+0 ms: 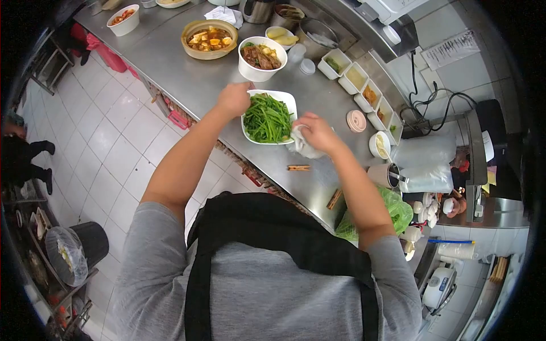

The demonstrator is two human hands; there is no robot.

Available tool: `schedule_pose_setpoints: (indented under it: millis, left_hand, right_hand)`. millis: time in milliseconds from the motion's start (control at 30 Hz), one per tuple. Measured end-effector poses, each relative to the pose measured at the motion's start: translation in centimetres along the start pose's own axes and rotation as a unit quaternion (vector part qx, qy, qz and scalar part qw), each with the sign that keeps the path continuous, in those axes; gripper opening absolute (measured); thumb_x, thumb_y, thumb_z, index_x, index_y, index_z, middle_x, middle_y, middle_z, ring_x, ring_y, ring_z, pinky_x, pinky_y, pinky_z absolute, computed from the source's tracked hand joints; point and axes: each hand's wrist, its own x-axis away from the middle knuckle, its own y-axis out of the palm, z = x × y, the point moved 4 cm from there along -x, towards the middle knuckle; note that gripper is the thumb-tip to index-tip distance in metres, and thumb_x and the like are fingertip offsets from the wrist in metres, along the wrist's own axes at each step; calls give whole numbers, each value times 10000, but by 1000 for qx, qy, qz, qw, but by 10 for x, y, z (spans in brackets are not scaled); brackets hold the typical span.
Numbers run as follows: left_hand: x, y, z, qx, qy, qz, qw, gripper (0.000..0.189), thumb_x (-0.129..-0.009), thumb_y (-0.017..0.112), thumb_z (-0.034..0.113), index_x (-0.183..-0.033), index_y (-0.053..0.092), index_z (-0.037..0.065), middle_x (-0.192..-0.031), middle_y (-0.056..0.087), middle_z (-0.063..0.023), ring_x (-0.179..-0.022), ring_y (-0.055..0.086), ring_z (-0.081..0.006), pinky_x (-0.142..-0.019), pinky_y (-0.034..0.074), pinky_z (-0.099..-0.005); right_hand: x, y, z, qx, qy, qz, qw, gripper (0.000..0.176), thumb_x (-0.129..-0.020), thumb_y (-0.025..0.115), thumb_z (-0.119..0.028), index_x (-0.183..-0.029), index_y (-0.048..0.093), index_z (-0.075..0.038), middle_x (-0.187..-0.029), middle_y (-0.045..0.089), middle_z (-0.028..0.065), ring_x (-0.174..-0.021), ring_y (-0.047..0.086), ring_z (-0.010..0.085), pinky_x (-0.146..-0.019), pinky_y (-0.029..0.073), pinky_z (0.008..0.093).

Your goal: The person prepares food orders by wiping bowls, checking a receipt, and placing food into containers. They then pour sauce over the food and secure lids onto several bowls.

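Observation:
A square white plate (289,100) heaped with cut green vegetables (267,118) sits near the front edge of the steel counter. My left hand (234,100) grips the plate's upper left rim, its fingertips partly hidden. On the other side, my right hand (317,133) is closed around a crumpled white cloth (304,145) against the plate's right edge. Just beyond the plate stands a white bowl (259,73) with meat and greens. To its left is a tan clay pot (206,55) of tofu in brown sauce.
White containers of toppings (354,78) line the back right of the steel counter (165,68). A pink lid (356,121), a small white bowl (379,145) and a green leafy bundle (392,210) are at the right. A bin (91,244) stands on the floor at left.

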Motion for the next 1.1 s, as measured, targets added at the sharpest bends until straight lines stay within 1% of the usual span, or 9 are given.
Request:
schedule_pose_setpoints:
  millis: [100,200,300,400,700,833,933,1033,1100]
  left_hand:
    - [-6,15,-19,-7,54,66,996,233,-828,485,94,-1035,591,85,-867,635,-181,-721,626,-335,-687,504,-413]
    - [6,11,-15,82,-31,0,996,261,-846,450,89,-1091,541,81,-841,637,-172,-562,626,-278,-566,520,-379]
    - [18,-1,-1,141,-114,-65,981,283,-822,467,90,-1101,515,85,-860,632,-209,-659,625,-343,-647,511,-415]
    - [9,8,-11,80,-40,-48,995,292,-841,449,95,-1132,479,82,-809,633,-202,-544,625,-285,-562,521,-385]
    - [37,50,-4,440,-222,-6,870,340,-854,425,62,-1166,295,95,-767,563,-140,-517,553,-186,-443,516,-343]
    - [50,51,6,533,-247,-70,806,459,-840,403,25,-1251,225,127,-849,557,-172,-620,593,-251,-535,541,-389]
    - [63,50,14,603,-236,-143,749,561,-817,393,-18,-1307,179,152,-1022,524,-187,-813,601,-306,-645,543,-432]
    - [62,63,11,647,-166,-148,730,625,-790,398,-53,-1334,180,164,-1212,439,-167,-999,549,-334,-745,520,-464]
    - [68,53,21,632,-144,-163,744,582,-809,437,-23,-1317,213,152,-1247,420,-141,-1037,527,-323,-758,512,-468]
  right_hand:
    - [16,-30,12,0,47,2,999,196,-750,510,1,-892,628,-67,-895,559,153,-815,570,307,-724,464,375]
    - [35,-42,-2,-17,45,107,993,204,-747,525,9,-894,633,-82,-912,558,152,-814,576,303,-724,470,361]
    - [35,-4,-16,16,-47,122,991,191,-764,546,16,-901,636,-81,-903,560,118,-803,576,261,-704,465,334]
    - [22,4,-9,27,30,146,989,193,-755,548,14,-905,634,-72,-926,555,139,-794,575,313,-699,473,371]
    - [37,28,-21,-11,40,220,975,198,-727,558,6,-899,619,-72,-890,566,125,-756,577,318,-678,476,386]
    - [48,1,14,-136,189,27,972,271,-692,577,-5,-951,593,-84,-984,558,131,-879,559,321,-773,461,393]
    - [58,-33,19,96,156,244,952,362,-685,577,-8,-1033,557,-105,-1101,505,159,-1034,488,333,-888,405,405]
    - [69,-30,14,82,151,293,941,438,-704,558,-7,-1130,520,-102,-1116,492,172,-1049,481,335,-908,396,398]
    - [76,-22,12,-145,228,240,933,456,-734,548,-45,-1184,488,-93,-1038,540,160,-945,550,297,-834,449,369]
